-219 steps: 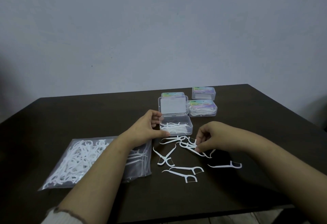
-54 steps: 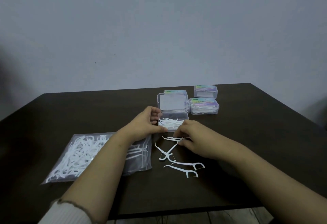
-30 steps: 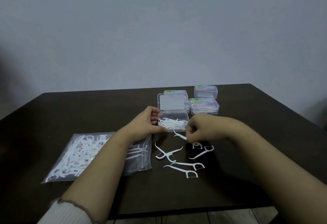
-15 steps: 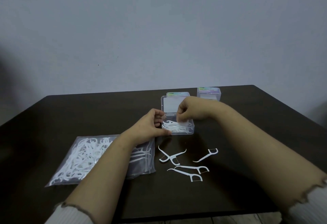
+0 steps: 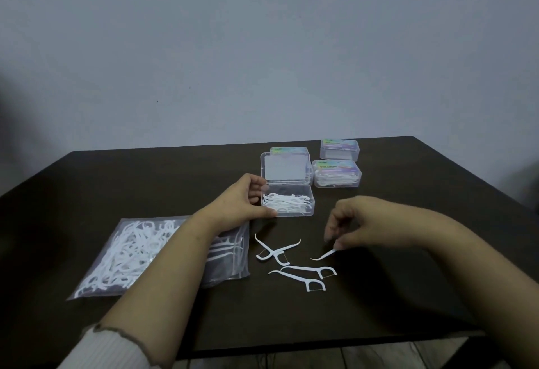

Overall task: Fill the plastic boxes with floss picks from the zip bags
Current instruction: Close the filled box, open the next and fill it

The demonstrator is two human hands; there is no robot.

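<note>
resting on a dark tabletop (image 5: pixel 145 182), seen from the head camera, the left hand (image 5: pixel 239 203) holds the near left corner of an open clear box (image 5: pixel 288 203): its grip is clamped on that box, thumb along the front edge and fingers curled at the left wall. inside the box, just right of that grip, lies a shallow layer of white floss picks (image 5: pixel 284 202); the lid stands raised behind it. behind the lid a second box (image 5: pixel 288 150) shows only its top edge.

the right hand (image 5: pixel 364 222) hangs low over the tabletop, right of and nearer than the open box. its grip is closed, thumb and fingertips pinched on the head end of a single floss pick (image 5: pixel 323 255), whose curved tail points left and looks to touch the surface. left of this grip two loose picks (image 5: pixel 274 252) lie crossed; just below it two more (image 5: pixel 306 274) lie side by side.

beyond the right grip, past the open box, sit two closed boxes with coloured labels, the nearer one (image 5: pixel 337 177) full of picks, the farther one (image 5: pixel 339 149) behind it.

under the left forearm, well left of both grips, a zip bag (image 5: pixel 131 255) lies flat, full of tangled white picks. a ribbed white sleeve (image 5: pixel 99 351) covers the left arm at the bottom edge.
</note>
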